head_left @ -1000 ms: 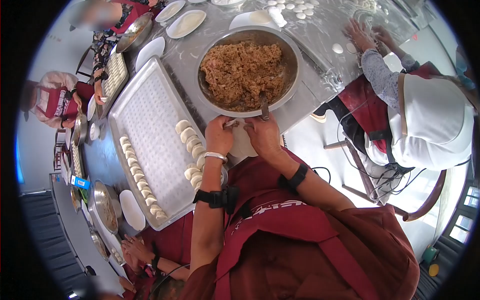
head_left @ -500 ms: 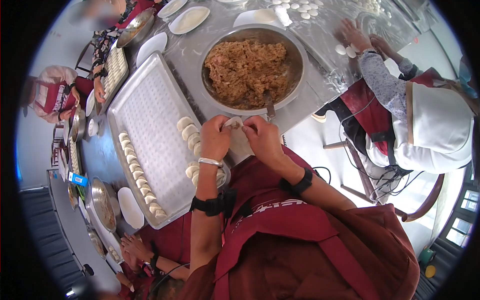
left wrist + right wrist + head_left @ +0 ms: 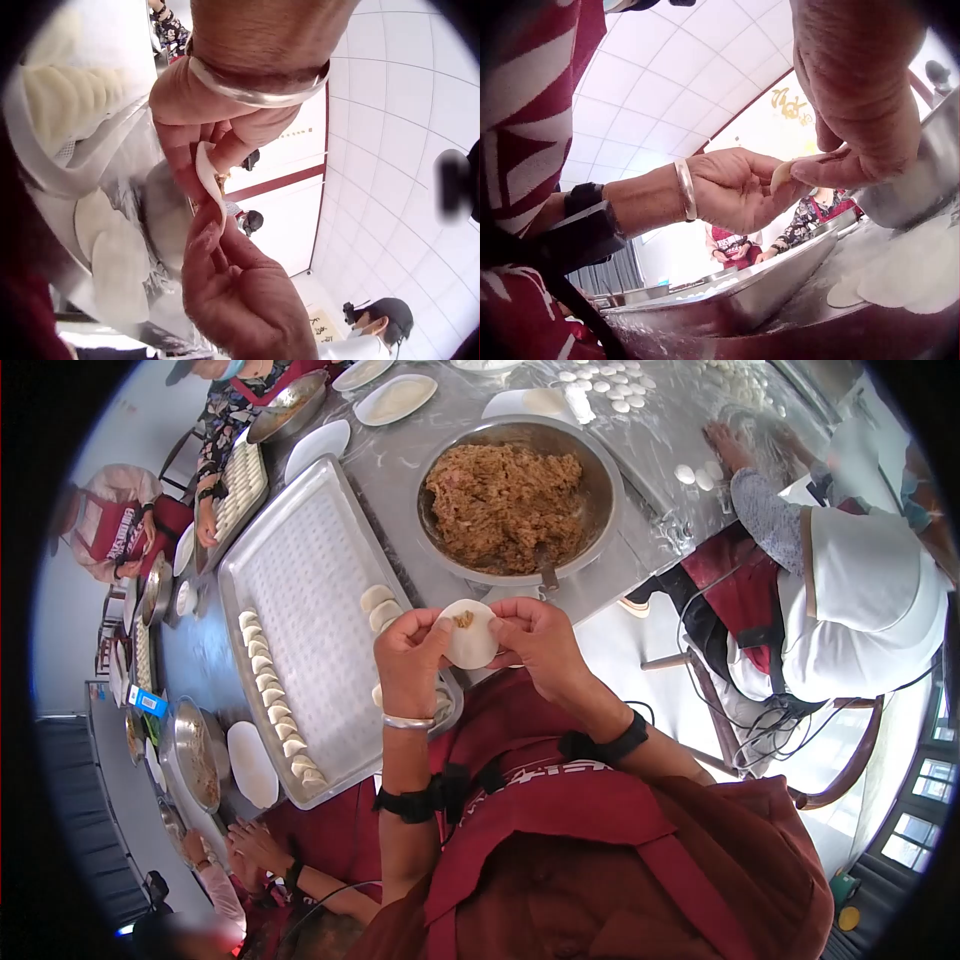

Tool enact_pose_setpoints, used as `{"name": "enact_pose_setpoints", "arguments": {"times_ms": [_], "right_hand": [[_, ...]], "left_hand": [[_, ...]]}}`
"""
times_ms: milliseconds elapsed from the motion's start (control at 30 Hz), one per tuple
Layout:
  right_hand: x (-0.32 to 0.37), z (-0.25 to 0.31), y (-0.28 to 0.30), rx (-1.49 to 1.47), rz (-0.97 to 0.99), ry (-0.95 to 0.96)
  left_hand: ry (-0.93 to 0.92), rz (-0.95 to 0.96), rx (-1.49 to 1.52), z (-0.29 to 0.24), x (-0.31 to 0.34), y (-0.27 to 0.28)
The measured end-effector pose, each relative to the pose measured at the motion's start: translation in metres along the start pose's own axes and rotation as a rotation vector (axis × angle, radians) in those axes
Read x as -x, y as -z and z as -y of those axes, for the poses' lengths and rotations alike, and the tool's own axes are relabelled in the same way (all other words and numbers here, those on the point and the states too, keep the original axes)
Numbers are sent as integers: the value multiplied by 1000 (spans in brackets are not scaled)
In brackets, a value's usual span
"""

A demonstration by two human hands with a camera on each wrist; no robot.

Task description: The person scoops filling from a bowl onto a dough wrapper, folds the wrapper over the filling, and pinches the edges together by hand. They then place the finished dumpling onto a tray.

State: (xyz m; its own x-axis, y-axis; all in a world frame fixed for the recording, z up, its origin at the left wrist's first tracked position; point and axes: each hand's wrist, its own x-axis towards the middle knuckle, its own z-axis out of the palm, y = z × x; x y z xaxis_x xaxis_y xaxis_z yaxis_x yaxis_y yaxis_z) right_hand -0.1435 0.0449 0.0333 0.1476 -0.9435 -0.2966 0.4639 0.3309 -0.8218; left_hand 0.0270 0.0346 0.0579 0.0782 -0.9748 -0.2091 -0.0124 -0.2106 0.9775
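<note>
A round dumpling wrapper [image 3: 470,650] with a small dab of brown filling [image 3: 463,620] near its far edge is stretched between the two hands. The left hand [image 3: 410,652] wears a silver bangle and pinches the wrapper's left edge between thumb and fingers. On the opposite edge, the right hand [image 3: 543,638] pinches it the same way. Seen edge-on in the left wrist view, the wrapper [image 3: 211,184] bends slightly. Just beyond the hands stands a steel bowl [image 3: 612,525] of meat filling [image 3: 505,505], a utensil handle [image 3: 547,568] sticking out at its near side.
Left of the hands lies a metal tray [image 3: 310,570] with rows of folded dumplings [image 3: 268,685]. Loose wrappers [image 3: 900,274] lie on the table in the right wrist view. Another person [image 3: 860,570] works dough at the right, beside a wooden chair [image 3: 850,755]. More people sit along the left.
Both hands have come away from the bowl toward the body, bringing the wrapper along. Earlier partly hidden, then bunched between the fingers, it now spreads flat and faces up, with filling showing.
</note>
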Motion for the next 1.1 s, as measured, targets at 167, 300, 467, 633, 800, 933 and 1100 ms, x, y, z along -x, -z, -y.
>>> {"name": "enact_pose_setpoints", "arguments": {"times_ms": [167,300,467,633,800,933,1100], "right_hand": [[12,-1,-4,49,10,58],[20,-2,-5,62,16,128],[34,-3,-5,22,0,125],[44,-1,-5,-31,-69,86],[41,-6,-9,17,-82,142],[40,-4,-9,307,-84,196],[47,7,-2,638,-97,389]], "left_hand": [[-74,-90,24,1,18,-1],[-31,-75,300,10,31,-2],[-25,250,811,37,37,2],[112,308,1136,25,49,-10],[85,377,1200,29,47,-10],[89,376,1057,33,42,-4],[202,350,1027,42,38,2]]}}
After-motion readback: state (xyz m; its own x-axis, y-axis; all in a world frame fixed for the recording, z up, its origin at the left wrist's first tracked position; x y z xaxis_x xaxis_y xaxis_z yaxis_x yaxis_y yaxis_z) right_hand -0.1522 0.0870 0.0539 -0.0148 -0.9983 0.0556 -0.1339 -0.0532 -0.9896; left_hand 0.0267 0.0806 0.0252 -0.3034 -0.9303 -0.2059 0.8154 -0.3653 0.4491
